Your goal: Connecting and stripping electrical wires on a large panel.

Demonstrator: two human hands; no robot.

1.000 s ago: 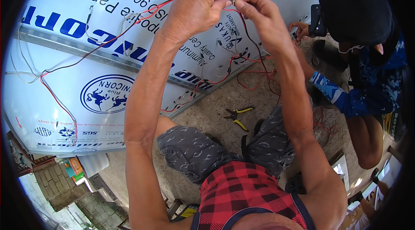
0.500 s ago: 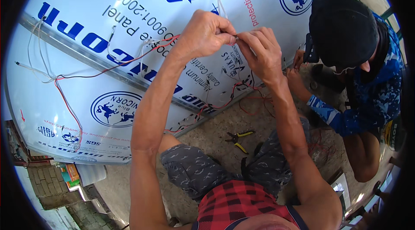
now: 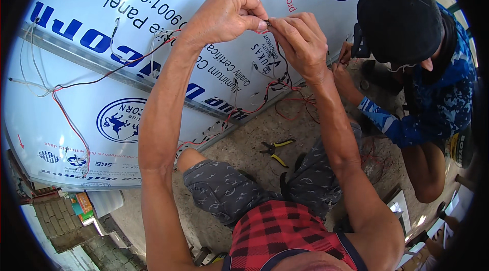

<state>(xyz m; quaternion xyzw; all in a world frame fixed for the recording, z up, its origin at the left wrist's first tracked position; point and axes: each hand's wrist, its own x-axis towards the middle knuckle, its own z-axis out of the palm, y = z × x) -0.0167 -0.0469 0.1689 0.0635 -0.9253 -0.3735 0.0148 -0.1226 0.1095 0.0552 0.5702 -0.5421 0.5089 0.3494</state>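
Observation:
Over a large white panel [image 3: 35, 113] covered in printed film, my two hands meet at the joined ends of thin electrical wires [image 3: 267, 23]. My left hand [image 3: 226, 15] pinches one side of the join between thumb and forefinger. Close against it, my right hand [image 3: 301, 42] grips the other side with its fingers bent. A small dark bit of wire shows between the fingertips; its exact shape is too small to make out. From beside my left wrist, a red and black wire pair [image 3: 109, 71] runs left across the panel.
Wire strippers with yellow handles [image 3: 277, 153] lie on the concrete floor [image 3: 229, 155] near my knees. More red and black wires [image 3: 298, 99] hang along the panel's near edge. A metal strip [image 3: 86, 57] crosses the panel. At right crouches a person in a black cap [image 3: 397, 16], hands near the panel.
The view has shifted, so the scene sits slightly higher and farther left. Both my hands keep their pinch at the wire join, with only slight finger movement.

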